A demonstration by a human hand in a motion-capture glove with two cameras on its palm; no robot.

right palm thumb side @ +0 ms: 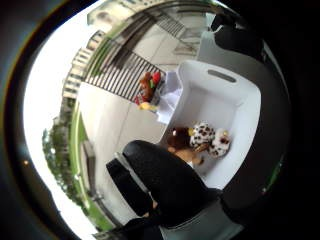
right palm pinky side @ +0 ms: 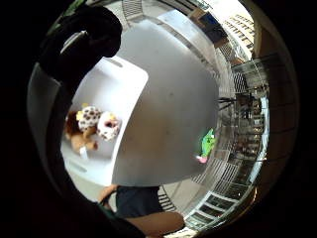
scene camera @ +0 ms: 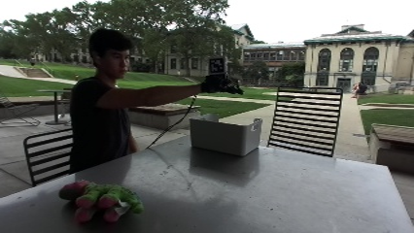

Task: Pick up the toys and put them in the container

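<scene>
In the outside view my gloved right hand (scene camera: 221,83) hangs in the air above the white container (scene camera: 226,136), arm stretched out, fingers loosely curled and holding nothing. Inside the container (right palm pinky side: 124,79) lie a brown plush toy and two spotted white plush toys (right palm pinky side: 94,124), also seen against the container's floor (right palm thumb side: 202,137). A green and pink plush toy (scene camera: 103,199) lies on the grey table (scene camera: 259,189) near its front corner, far from the hand; in the little finger side view this green toy (right palm pinky side: 207,145) sits at the table's edge.
A small heap of red, brown and yellow toys (right palm thumb side: 147,90) with white cloth lies just outside the container's wall. A black slatted chair (scene camera: 305,119) stands behind the table, another chair (scene camera: 45,150) behind the person.
</scene>
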